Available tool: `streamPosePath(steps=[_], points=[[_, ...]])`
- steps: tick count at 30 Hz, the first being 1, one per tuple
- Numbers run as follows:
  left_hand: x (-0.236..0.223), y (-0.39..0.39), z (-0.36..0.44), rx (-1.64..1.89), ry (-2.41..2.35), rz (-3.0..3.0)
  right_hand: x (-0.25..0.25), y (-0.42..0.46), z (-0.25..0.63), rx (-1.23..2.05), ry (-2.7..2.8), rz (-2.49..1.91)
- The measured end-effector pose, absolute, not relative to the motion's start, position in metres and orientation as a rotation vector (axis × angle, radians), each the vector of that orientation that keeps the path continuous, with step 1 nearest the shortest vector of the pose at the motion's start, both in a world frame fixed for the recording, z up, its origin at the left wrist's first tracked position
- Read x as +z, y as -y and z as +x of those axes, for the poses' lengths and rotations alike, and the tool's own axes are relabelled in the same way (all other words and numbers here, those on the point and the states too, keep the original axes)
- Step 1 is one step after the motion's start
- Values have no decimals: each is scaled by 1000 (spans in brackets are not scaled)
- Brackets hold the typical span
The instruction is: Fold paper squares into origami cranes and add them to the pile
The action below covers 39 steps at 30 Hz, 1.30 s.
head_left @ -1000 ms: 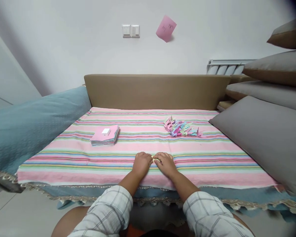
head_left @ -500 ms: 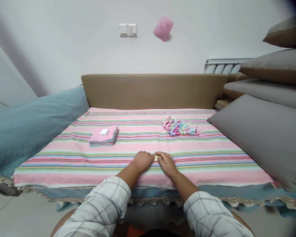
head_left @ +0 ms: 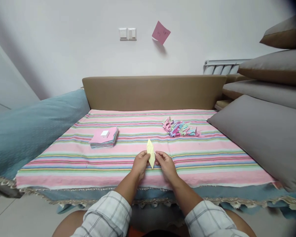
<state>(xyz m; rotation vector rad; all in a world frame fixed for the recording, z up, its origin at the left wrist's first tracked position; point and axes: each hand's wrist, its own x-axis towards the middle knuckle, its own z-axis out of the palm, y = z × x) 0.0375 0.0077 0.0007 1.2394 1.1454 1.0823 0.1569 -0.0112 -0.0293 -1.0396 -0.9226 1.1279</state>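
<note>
Just over a striped cloth (head_left: 64,164), a person's left hand (head_left: 140,164) pinches a folded yellow paper (head_left: 151,151), thumb on its face, while the right hand (head_left: 166,164) meets its edge, fingers bunched, grip unclear. Beyond lie a paper stack (head_left: 98,141) and colorful folded papers (head_left: 179,128).

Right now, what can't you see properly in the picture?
In the head view:
The writing on the pink wall note: too small and blurred to read.
Part of the yellow folded paper: hidden by the left hand.
The far ends of the grey cushions: cut off by the right edge.
</note>
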Motion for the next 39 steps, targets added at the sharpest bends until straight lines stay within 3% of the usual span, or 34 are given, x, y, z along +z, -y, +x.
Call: streamPosePath(steps=[6,15,22,31,39], points=[[-8,-2,42,1125,-914,806,-31,6,155,1007,1010,-1122],[-16,-6,41,1141,-939,729,-43,3,149,867,1024,-1180],[-19,-5,42,1196,-969,695,-41,8,145,561,1232,-1267],[-21,-2,42,1202,-925,731,-38,12,144,640,1263,-1235],[-21,1,39,1200,-847,744,-31,11,146,469,1470,-1217]])
